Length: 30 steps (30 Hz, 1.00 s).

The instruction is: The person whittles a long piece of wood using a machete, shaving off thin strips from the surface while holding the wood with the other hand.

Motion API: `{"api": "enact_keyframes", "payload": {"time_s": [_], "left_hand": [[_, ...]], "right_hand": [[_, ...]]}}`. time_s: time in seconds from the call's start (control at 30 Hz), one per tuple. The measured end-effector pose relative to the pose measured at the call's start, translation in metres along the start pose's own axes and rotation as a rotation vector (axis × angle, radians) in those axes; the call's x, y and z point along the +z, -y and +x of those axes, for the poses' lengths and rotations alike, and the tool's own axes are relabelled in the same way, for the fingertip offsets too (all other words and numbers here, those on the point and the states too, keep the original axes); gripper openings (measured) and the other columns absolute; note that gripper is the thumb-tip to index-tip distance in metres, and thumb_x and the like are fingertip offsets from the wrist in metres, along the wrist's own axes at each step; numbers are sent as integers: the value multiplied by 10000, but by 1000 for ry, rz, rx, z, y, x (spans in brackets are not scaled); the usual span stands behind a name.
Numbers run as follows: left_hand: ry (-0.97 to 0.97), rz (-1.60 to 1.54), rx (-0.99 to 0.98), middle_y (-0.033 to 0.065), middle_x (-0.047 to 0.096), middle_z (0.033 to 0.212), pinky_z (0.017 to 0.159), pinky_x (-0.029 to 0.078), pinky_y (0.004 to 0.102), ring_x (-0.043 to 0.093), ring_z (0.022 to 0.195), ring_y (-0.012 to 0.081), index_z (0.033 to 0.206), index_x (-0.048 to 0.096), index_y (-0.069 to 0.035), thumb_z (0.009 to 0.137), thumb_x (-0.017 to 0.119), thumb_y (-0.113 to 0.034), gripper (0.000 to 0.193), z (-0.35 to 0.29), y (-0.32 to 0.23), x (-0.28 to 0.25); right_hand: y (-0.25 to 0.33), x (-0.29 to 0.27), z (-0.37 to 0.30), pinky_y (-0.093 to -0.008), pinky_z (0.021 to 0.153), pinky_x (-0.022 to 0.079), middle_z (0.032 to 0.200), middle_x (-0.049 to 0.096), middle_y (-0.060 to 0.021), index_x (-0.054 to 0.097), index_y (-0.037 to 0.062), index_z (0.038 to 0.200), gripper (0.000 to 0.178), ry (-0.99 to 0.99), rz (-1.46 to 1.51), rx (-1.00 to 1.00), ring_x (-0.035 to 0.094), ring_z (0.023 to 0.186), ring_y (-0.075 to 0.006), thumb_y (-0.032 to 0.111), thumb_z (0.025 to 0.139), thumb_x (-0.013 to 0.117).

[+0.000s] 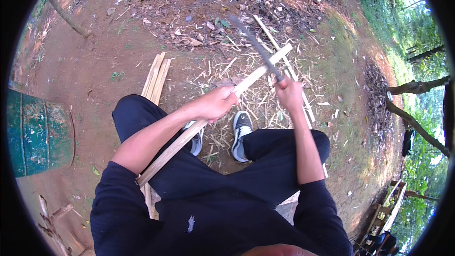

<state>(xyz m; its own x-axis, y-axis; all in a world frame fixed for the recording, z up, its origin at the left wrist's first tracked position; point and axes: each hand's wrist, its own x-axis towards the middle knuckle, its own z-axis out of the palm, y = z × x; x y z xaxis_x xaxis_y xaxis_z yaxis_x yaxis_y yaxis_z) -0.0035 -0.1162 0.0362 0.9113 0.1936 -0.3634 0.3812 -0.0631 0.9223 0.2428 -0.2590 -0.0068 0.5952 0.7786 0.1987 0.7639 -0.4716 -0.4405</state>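
My left hand (219, 103) is closed around a long pale wooden strip (173, 152). The strip slants from beside my left thigh up to the far right, its far end out past my hand. In my right hand (289, 96) is the handle of a machete (256, 43), its long dark blade slightly blurred and pointing far left. Seen from above, the blade crosses the strip near its far end; whether they touch, I cannot tell. Beyond my right knee another thin wooden strip (307, 100) lies on the ground.
Several wooden strips (154, 78) lie by my left knee. Shavings (222, 140) litter the dirt around my shoes (242, 137). A green metal drum (40, 132) stands at the left. Dry leaves (194, 40) cover the ground ahead; branches (417, 86) and stacked wood (386, 206) are at the right.
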Motion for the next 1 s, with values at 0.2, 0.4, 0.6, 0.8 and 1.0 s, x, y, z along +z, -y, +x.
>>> {"api": "enact_keyframes", "payload": {"time_s": [0.2,0.4,0.6,0.8,1.0], "left_hand": [[-31,23,32,-37,419,593,332,323,243,378,384,45,1003,481,-41,1075,370,-302,292,-4,3,-5],[-36,74,-29,-44,423,593,339,326,239,398,393,44,1002,471,-45,1070,351,-253,250,-1,-1,-10],[-58,-8,48,-57,420,591,305,311,234,371,361,49,1003,465,-44,1066,366,-249,236,-14,-6,-15],[-67,-10,-27,-57,386,588,305,302,238,350,366,49,1009,469,-43,1077,346,-292,286,6,-3,-29],[136,-349,-18,-69,331,607,314,269,204,293,379,19,1021,463,-50,1084,346,-302,285,0,-9,-24]], "right_hand": [[8,9,-13,-467,547,537,598,629,-140,593,74,778,49,21,-44,-291,644,521,-334,123,787,599],[-30,28,14,-474,610,547,689,669,-182,657,35,823,124,-100,-159,-40,693,646,-343,145,827,601],[-81,-2,26,-508,687,520,704,662,-257,667,-24,768,271,-292,-58,421,688,687,-398,238,825,623],[-14,-9,14,-400,573,440,545,539,-110,563,-15,674,225,-333,238,274,505,518,-201,160,787,650],[13,12,-12,-374,477,461,560,588,-83,565,35,752,98,-146,221,-216,572,472,-197,71,785,651]]}}
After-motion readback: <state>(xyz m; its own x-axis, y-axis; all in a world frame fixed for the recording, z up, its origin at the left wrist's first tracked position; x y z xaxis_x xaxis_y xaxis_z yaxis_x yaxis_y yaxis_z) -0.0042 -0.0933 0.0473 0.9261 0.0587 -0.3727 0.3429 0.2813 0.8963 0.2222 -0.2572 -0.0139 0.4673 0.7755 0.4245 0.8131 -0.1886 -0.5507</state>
